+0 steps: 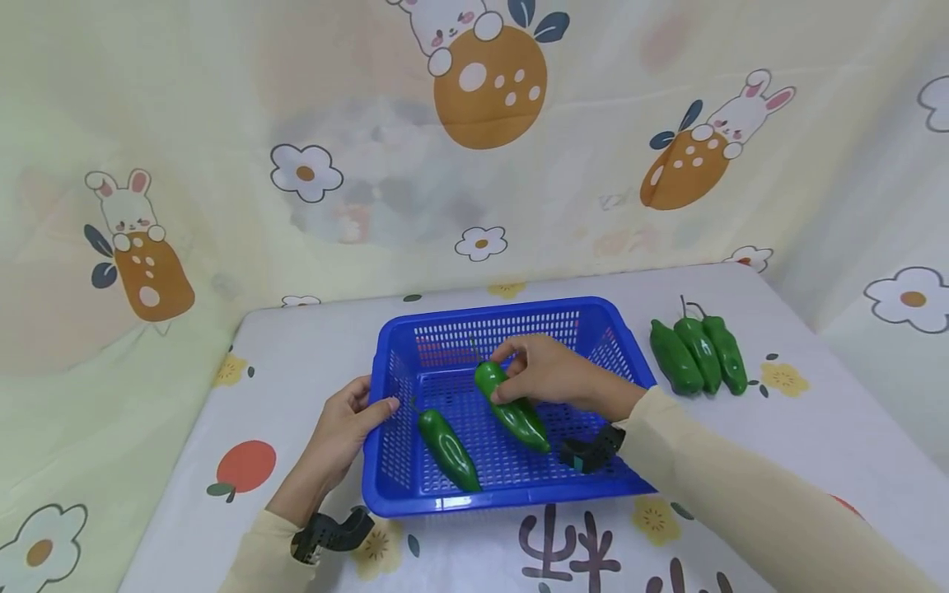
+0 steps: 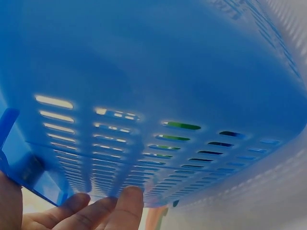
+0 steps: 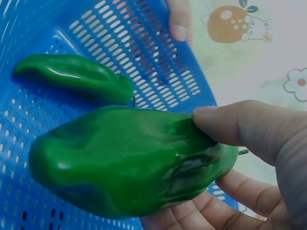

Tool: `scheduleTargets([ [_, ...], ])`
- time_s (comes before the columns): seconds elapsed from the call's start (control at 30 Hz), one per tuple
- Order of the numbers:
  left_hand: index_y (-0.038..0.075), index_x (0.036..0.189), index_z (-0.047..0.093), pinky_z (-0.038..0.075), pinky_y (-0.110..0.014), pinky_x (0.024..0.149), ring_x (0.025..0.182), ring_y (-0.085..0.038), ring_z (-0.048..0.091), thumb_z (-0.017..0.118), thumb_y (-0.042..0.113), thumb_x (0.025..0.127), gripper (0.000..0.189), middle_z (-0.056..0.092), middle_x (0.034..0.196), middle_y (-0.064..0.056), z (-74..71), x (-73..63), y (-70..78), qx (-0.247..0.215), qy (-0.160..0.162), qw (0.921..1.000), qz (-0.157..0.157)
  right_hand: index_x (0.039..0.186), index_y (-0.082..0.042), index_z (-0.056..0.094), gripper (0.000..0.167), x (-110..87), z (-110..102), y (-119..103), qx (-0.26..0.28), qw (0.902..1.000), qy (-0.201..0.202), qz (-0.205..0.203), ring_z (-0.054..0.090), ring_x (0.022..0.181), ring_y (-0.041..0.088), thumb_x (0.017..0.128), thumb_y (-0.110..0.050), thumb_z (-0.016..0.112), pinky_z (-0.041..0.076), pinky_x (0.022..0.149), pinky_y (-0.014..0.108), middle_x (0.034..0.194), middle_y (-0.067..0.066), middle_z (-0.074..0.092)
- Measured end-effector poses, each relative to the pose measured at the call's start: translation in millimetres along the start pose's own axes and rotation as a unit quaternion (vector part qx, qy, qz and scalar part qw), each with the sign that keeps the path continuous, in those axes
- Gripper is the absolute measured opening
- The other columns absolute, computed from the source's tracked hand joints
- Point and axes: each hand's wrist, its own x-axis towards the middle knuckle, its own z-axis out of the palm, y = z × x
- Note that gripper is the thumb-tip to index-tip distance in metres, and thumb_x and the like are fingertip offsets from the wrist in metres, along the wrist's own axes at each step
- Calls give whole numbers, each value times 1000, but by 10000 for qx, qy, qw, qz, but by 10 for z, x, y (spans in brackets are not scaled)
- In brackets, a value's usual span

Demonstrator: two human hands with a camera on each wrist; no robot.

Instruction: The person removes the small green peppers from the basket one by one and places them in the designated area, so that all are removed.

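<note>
A blue plastic basket [image 1: 511, 497] with slotted walls stands in front of me. My left hand [image 1: 344, 432] grips its left side, thumb over the rim and fingers [image 2: 127, 206] against the outer wall. Inside the basket my right hand [image 1: 544, 371] pinches a glossy green pepper [image 1: 522, 424] near its stem end, thumb on one side and fingers on the other. That pepper [image 3: 124, 160] fills much of the right wrist view. A second green pepper [image 1: 448, 451] lies on the basket floor to the left, its stem pointing away from me.
Three more green peppers [image 1: 697, 354] lie side by side on the table, right of the basket. A patterned white cloth [image 1: 311, 346] covers the table. Behind it hangs a printed curtain [image 1: 578, 189] with rabbits and flowers.
</note>
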Motion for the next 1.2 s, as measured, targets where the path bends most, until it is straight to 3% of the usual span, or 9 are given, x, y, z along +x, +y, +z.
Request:
scheduleTargets([
  [0.7, 0, 142, 55, 62, -45, 92, 108, -32, 72, 67, 17, 102, 45, 70, 125, -23, 5, -8, -10, -1, 8, 10000, 69, 136, 0, 58, 58, -374, -356, 115, -5, 9987, 510, -72, 69, 83, 24, 86, -14, 83, 64, 74, 40, 103, 16, 63],
  [1.2, 0, 142, 54, 61, -45, 93, 108, -33, 72, 67, 17, 102, 45, 69, 126, -24, 4, -12, -10, -15, -1, 10000, 65, 141, 2, 55, 62, -645, -609, 232, -232, 9959, 867, -122, 68, 89, 25, 89, -18, 82, 65, 78, 37, 108, 18, 61],
])
